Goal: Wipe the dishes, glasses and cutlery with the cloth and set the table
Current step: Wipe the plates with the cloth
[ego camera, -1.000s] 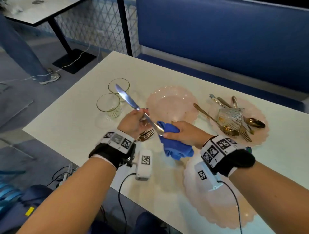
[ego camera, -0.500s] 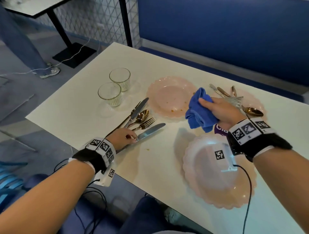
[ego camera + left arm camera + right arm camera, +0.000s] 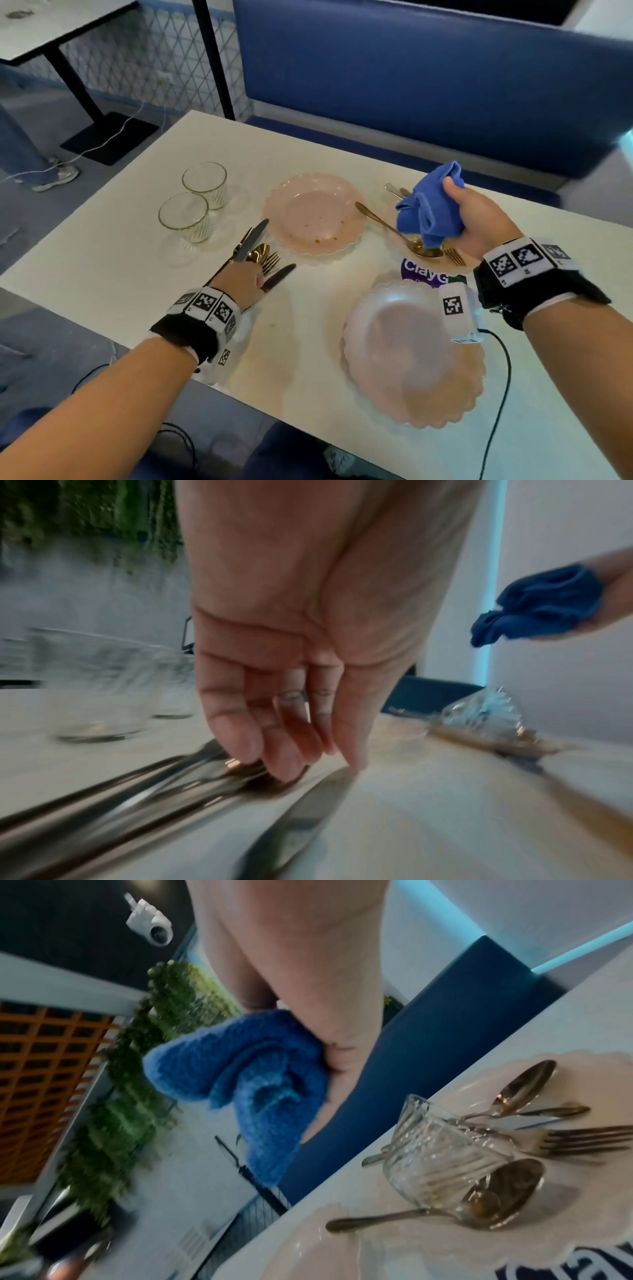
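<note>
The left hand is down on the white tabletop among the laid-out cutlery, fingers relaxed and close together, tips pointing down; in the left wrist view the fingertips touch the dark handles and the thumb meets the silver table knife lying just right of the bundle, nothing clearly pinched. Up on the right, the right hand is lifted above the far scalloped pink plate, fingers curled round the crumpled blue microfibre cloth. Beneath it lie the tipped cut-glass tumbler, gold spoons and a fork, looking unwiped. To my eye this is the changeover to the next piece. Best done by letting the cloth hand stay bunched, and lifting one utensil by its handle so the tumbler does not roll. The soiled pink plate with brown specks waits; the near pink plate and two clear glasses stand apart.
</note>
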Demonstrator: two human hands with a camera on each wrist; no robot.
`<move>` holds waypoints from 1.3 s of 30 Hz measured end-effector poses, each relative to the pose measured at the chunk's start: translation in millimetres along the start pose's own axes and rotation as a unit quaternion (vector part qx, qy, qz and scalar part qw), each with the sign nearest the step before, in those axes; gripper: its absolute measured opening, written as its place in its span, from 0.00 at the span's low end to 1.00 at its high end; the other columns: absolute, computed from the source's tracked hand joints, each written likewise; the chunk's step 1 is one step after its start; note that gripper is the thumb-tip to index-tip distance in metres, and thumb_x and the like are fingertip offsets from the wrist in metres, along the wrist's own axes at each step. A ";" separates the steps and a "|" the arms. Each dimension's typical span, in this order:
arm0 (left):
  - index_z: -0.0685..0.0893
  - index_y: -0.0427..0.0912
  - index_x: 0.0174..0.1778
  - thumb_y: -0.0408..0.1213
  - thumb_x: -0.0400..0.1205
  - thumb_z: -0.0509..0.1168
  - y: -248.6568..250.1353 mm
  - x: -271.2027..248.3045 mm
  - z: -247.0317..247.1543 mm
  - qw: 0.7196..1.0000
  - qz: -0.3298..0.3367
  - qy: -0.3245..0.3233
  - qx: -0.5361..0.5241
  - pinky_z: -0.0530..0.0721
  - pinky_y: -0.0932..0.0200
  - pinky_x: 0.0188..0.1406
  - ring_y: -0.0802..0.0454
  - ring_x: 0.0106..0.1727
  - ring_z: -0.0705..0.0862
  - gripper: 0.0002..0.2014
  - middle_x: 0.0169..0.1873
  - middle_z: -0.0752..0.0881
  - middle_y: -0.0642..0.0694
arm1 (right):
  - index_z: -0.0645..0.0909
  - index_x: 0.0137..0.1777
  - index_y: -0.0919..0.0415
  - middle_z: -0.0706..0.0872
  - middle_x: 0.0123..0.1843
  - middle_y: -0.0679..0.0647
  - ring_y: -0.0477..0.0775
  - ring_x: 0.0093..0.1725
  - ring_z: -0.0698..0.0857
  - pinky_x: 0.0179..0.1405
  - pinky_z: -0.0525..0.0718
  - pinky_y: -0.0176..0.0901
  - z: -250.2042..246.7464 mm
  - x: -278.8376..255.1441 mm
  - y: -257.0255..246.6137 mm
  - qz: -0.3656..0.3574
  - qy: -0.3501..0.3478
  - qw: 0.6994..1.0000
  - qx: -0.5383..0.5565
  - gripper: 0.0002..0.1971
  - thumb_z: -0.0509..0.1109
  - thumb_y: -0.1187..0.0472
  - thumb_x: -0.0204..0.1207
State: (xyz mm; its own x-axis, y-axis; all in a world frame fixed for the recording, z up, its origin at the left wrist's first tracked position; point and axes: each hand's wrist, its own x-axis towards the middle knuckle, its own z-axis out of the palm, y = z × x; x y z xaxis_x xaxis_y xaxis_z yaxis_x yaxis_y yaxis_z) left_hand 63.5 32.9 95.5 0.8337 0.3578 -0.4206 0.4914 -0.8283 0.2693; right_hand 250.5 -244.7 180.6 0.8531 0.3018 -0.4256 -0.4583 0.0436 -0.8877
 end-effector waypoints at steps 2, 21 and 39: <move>0.79 0.45 0.41 0.37 0.77 0.68 35.2 10.1 -8.7 0.998 0.049 0.010 -0.030 0.79 0.56 0.53 0.50 0.48 0.81 0.03 0.48 0.85 0.46 | 0.78 0.56 0.55 0.85 0.62 0.54 0.53 0.60 0.85 0.53 0.86 0.45 -15.1 -2.8 -10.7 -0.007 0.026 0.996 0.082 0.12 0.57 0.49 0.84; 0.57 0.45 0.79 0.41 0.71 0.74 278.4 127.9 6.1 0.970 0.234 -0.032 0.062 0.70 0.39 0.70 0.39 0.74 0.68 0.43 0.74 0.69 0.42 | 0.76 0.51 0.62 0.82 0.42 0.58 0.52 0.37 0.84 0.30 0.85 0.36 -110.1 -6.9 12.6 0.017 0.090 0.973 0.210 0.08 0.55 0.64 0.81; 0.85 0.46 0.48 0.49 0.58 0.74 244.4 130.4 -51.2 0.827 0.277 -0.309 -0.379 0.80 0.56 0.54 0.51 0.43 0.86 0.23 0.39 0.89 0.50 | 0.78 0.66 0.58 0.84 0.61 0.49 0.49 0.56 0.83 0.57 0.82 0.41 -58.5 23.3 -9.2 -0.255 -0.159 0.799 -0.520 0.31 0.78 0.49 0.63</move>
State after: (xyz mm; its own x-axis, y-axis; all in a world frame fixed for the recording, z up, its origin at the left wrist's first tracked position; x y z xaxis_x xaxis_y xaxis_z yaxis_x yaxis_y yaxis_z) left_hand 305.2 -100.9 150.9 0.8111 -0.4689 -0.3496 0.2883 -0.1995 0.9365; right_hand 289.2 -293.7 168.6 0.6798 0.7322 -0.0431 0.5258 -0.5274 -0.6674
